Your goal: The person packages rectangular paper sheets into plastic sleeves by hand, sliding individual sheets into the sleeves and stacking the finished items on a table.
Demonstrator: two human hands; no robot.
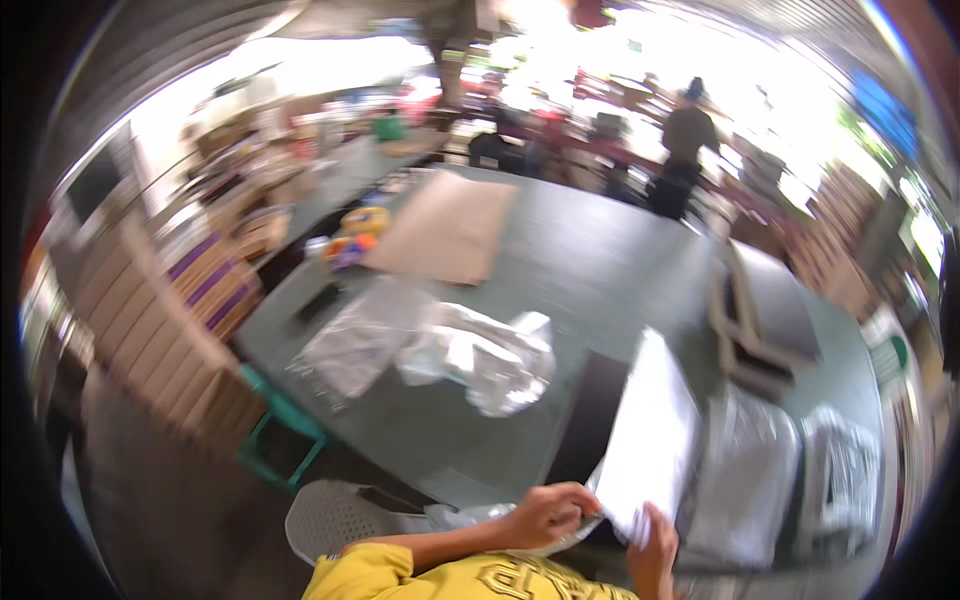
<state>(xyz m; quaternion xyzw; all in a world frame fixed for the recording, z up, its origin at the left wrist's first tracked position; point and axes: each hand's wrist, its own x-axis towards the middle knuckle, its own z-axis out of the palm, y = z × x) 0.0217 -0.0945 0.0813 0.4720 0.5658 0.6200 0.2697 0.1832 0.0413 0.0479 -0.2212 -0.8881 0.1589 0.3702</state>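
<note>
A flat white rectangular packet [652, 430] stands tilted above the near edge of the table, its surface bright and glossy. My right hand [652, 550] grips its lower edge, thumb on the front. At its lower left corner my left hand [555, 515] is closed in a pinch, with some clear film by the fingers; motion blur softens the exact grip. Beneath and left of the packet lies a dark flat panel [585, 415]. To the right rest a plastic-wrapped pack [745, 475] and another clear-wrapped bundle [840, 475].
The grey-green table [590, 250] carries crumpled white plastic wrapping [490, 355], a clear bag [365, 335], brown cardboard [445, 225] and tape rolls [365, 222]. Dark curved panels [770, 300] stand at right. Left are stacked cartons [165, 320] and a teal stool [285, 425]. A person [688, 140] stands far off.
</note>
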